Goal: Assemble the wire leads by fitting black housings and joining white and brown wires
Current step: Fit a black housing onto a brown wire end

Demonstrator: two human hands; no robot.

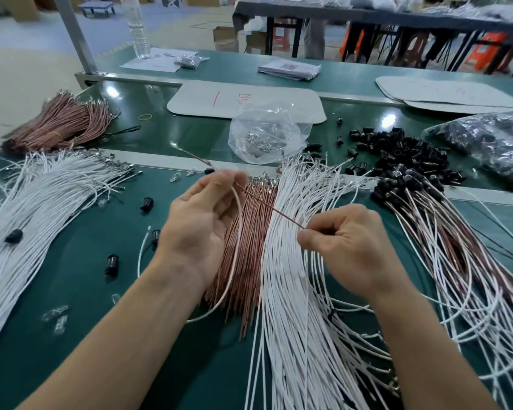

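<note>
Brown wire runs straight btw both hands, above the middle of the green table. L hand, palm turned up, pinches it at the fingertips. The wire's far end sticks out past those fingers toward the far left. A small black housing sits just beside the fingertips; can't tell if it's on the wire. R hand pinches the wire's near end btw thumb & forefinger, other fingers curled in.

A single white wire comes up to the same L fingertips, then loops down past the palm & ends near the L forearm.

Under the hands, a loose brown pile & a white pile lie side by side, touching. At left, a wide white fan of wires w/ a few stray housings on & beside it. At far left, a tied brown bundle. At right, joined leads, white & brown together, w/ black housings at their far ends. Beyond those, a housing heap, and a dark bag at far right. At far center, a clear bag w/ small metal bits inside, touching a white mat. Water bottle & paper stack are on the far table strip.
</note>
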